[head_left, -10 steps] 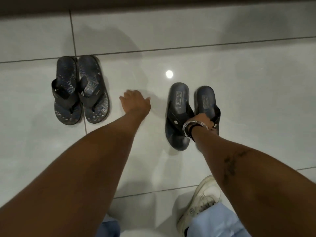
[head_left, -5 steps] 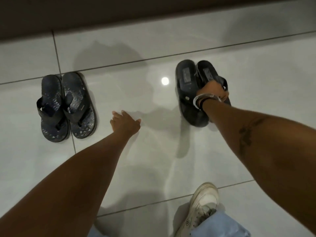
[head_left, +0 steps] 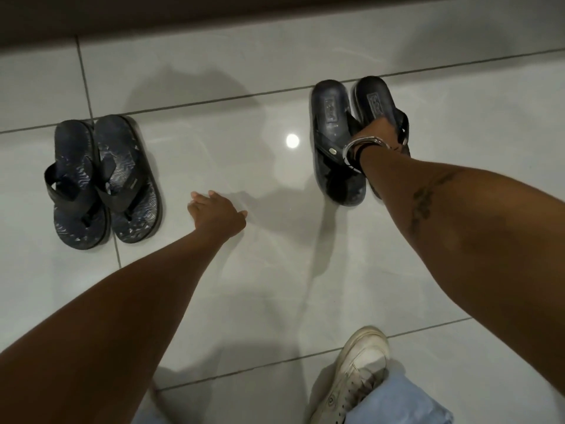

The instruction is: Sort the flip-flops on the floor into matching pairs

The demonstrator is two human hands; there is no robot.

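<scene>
Two patterned dark blue flip-flops lie side by side on the white tiled floor at the left. At the right stand two plain dark flip-flops, the left one flat on the floor, the right one pressed against it. My right hand, with bangles on the wrist, grips the straps of the right plain flip-flop. My left hand rests flat on the tile between the two pairs, fingers spread, holding nothing.
A dark wall base runs along the top of the view. My white sneaker and light blue trouser leg are at the bottom right. A bright light reflection shines on the glossy tile.
My right hand has carried the plain flip-flop farther from me, alongside its partner. My left hand has drawn back from the patterned pair and set down on the tile.
</scene>
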